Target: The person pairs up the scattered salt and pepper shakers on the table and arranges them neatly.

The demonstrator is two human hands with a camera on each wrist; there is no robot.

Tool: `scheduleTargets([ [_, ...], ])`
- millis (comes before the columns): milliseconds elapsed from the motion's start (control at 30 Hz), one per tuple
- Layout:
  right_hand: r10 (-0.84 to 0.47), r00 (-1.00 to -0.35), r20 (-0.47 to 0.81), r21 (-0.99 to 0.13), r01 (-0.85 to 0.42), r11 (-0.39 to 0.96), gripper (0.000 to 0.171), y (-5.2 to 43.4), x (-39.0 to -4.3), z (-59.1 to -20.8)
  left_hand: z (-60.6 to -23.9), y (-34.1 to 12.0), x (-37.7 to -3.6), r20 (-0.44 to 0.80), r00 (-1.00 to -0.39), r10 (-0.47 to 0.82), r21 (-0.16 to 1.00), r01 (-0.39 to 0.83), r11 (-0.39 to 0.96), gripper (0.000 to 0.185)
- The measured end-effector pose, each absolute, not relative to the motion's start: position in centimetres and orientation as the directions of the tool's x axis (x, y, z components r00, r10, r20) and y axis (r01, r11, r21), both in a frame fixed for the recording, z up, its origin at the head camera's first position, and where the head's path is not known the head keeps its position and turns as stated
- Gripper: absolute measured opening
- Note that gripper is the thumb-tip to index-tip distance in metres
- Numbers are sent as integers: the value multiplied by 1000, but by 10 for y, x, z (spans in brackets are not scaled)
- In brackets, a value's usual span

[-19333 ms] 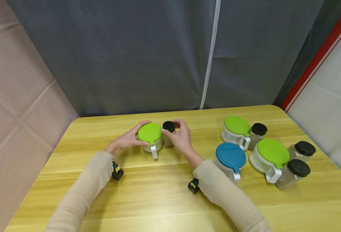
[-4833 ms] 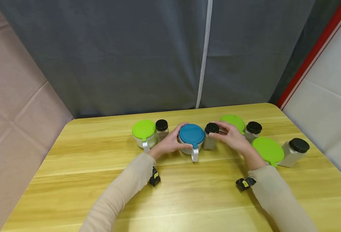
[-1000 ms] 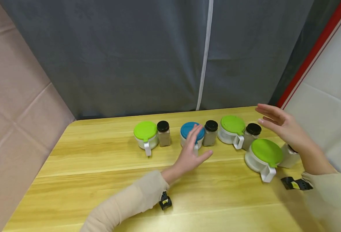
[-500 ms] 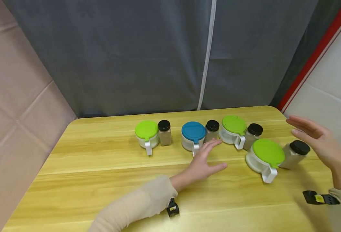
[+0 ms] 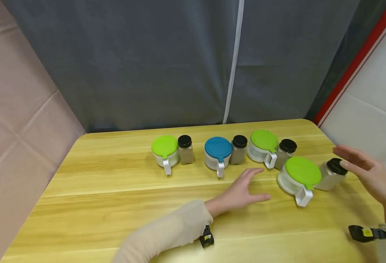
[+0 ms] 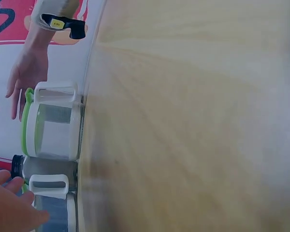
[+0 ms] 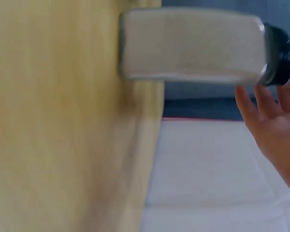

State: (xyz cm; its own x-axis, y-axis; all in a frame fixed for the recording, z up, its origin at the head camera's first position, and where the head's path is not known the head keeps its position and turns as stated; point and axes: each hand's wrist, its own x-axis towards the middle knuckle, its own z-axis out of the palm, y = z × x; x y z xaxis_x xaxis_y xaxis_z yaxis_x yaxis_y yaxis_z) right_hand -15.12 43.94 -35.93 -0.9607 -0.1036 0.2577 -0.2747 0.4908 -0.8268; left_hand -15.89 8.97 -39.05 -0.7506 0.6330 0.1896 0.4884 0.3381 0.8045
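My left hand (image 5: 240,191) hovers over the table, thumb and fingers spread apart and holding nothing. To its right stands the front green-lidded seasoning jar (image 5: 299,177), white handle facing me. Beside that jar is a square spice bottle (image 5: 331,179) with a black cap. My right hand (image 5: 371,177) is at this bottle's right side, fingers loosely bent and fingertips right at the cap. The right wrist view shows the same bottle (image 7: 193,46) filled with something greyish, the fingers (image 7: 266,104) near its cap and not wrapped round it.
Behind stand another green-lidded jar (image 5: 262,146) and a black-capped bottle (image 5: 285,151). A blue-lidded jar (image 5: 217,153) with a bottle (image 5: 239,149) is mid-table; a green-lidded jar (image 5: 165,151) with a bottle (image 5: 185,149) stands farther left. A grey curtain (image 5: 147,65) hangs behind the table.
Earlier, the blue-lidded jar and a bottle came from the right group to mid-table, and both hands let go. Since then my left hand has moved right; the right hand has lowered to the bottle's cap.
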Motion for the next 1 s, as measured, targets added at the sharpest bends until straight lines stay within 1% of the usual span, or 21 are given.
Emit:
scheduleTargets([
  [67, -164, -958, 235, -868, -283, 408, 47, 443, -151, -364, -391, 93, -160, 176, -761, 625, 812, 471, 345, 71],
  [133, -252, -938, 239, -916, -304, 262, 47, 447, -152, -368, -392, 96, -162, 157, -773, 615, 823, 446, 351, 73],
  [200, -346, -905, 248, -950, -297, 97, 48, 451, -152, -372, -394, 99, -163, 134, -783, 608, 840, 415, 349, 74],
  [300, -458, -842, 285, -958, -260, -119, 50, 456, -154, -378, -397, 104, -166, 94, -796, 599, 866, 362, 345, 76],
  [367, -481, -829, 285, -958, -225, -180, 51, 458, -154, -381, -398, 107, -167, 69, -802, 593, 881, 328, 341, 78],
  [433, -478, -835, 274, -959, -198, -204, 52, 459, -155, -384, -399, 110, -168, 51, -807, 588, 892, 302, 337, 79],
  [500, -468, -845, 259, -963, -185, -198, 53, 461, -154, -386, -401, 113, -169, 37, -810, 585, 900, 281, 332, 78],
  [633, -464, -854, 237, -971, -189, -148, 53, 464, -154, -388, -401, 121, -171, 18, -809, 588, 907, 261, 331, 79],
  [767, -453, -860, 236, -970, -177, -168, 54, 465, -153, -389, -400, 133, -172, 20, -806, 592, 894, 279, 350, 82],
  [1000, -424, -877, 227, -965, -145, -217, 55, 466, -153, -391, -394, 154, -175, 63, -800, 597, 848, 358, 390, 84],
])
